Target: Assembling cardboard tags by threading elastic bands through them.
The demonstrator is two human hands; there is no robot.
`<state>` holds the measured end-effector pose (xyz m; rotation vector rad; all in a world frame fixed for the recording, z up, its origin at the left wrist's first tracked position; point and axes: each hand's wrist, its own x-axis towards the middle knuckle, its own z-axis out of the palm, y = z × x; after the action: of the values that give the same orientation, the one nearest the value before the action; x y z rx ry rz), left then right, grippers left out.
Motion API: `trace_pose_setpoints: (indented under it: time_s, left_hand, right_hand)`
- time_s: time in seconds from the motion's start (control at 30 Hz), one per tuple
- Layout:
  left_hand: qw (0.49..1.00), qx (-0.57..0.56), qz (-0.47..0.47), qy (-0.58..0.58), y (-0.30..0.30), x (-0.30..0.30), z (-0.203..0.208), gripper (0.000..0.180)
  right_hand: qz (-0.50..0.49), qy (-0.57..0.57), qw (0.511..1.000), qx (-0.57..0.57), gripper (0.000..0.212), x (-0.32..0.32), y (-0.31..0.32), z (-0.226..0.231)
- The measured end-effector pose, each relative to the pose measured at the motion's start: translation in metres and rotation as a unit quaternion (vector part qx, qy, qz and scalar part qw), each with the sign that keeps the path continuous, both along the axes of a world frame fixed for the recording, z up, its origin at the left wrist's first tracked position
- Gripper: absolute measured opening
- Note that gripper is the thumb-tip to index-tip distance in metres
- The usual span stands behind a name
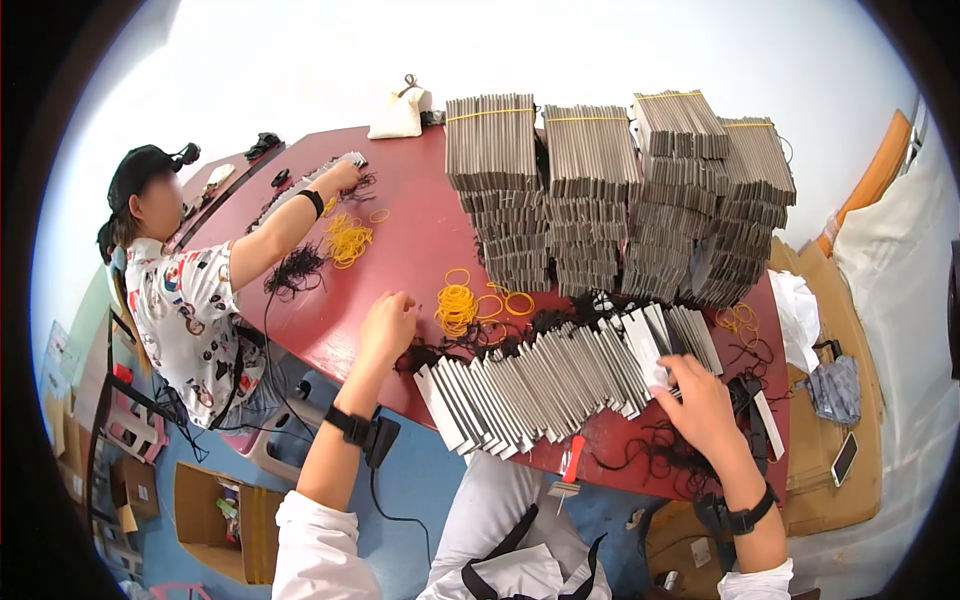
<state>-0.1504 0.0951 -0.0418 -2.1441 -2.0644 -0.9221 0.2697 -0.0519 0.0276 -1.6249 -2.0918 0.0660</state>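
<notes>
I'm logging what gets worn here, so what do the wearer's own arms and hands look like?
The left hand and right hand are ungloved. White cloth sleeves end on the forearms. Each wrist wears a black strap with a black boxy device; a thin black cable hangs from the left one.

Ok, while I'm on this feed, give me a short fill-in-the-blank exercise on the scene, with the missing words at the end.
1. The right hand is at the row of grey strips, on its ____ half.
2. Beyond the row, the tall stacks standing side by side number ____.
3. The rubber bands near the left hand are coloured ____.
4. The co-worker's cap is coloured ____.

Missing words: right; four; yellow; black.
</notes>
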Motion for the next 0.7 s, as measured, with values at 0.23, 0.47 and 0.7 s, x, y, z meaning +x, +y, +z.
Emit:
trace_pose_setpoints:
  time_s: [0.23, 0.47, 0.7]
  left_hand:
    - [0.998, -0.041, -0.037, -0.043, 0.022, 0.019, 0.007, 0.012]
    - [0.961, -0.024, -0.267, 0.071, 0.014, 0.065, 0.020, 0.009]
    - [0.945, -0.079, -0.298, 0.108, 0.018, 0.059, 0.021, 0.012]
  right_hand:
    - [-0.033, 0.037, 0.999, 0.004, 0.023, 0.018, -0.043, 0.004]
    - [0.015, 0.048, 0.997, -0.056, 0.025, 0.011, -0.057, 0.005]
    - [0.037, 0.056, 0.995, -0.068, 0.024, 0.010, -0.062, 0.001]
